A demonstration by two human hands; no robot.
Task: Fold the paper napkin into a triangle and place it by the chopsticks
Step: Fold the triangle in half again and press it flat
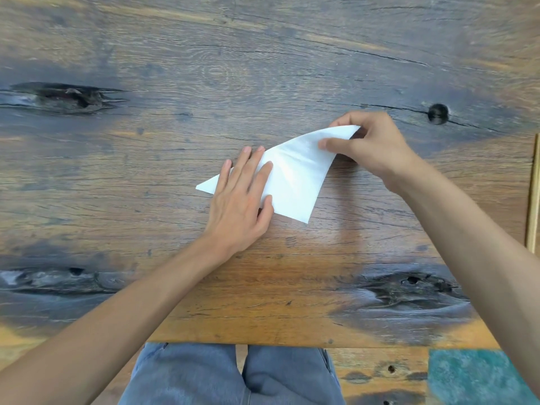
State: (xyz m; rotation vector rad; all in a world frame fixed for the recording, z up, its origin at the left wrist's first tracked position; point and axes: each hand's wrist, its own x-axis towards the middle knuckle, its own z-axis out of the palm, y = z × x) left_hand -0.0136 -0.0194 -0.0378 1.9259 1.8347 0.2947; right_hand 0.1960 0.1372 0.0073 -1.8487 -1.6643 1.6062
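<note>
A white paper napkin [295, 176] lies folded into a triangle near the middle of the wooden table [263, 68]. My left hand [242, 200] rests flat on its left part, fingers spread, pressing it down. My right hand [371, 144] pinches the napkin's upper right corner between thumb and fingers and lifts it slightly off the wood. At the far right edge of the view lie pale wooden chopsticks [533, 194], running lengthwise and partly cut off by the frame.
The table has dark knots and cracks, with a round hole [437, 113] beyond my right hand. Its near edge runs along the bottom, where my knees in grey trousers [233, 375] show below.
</note>
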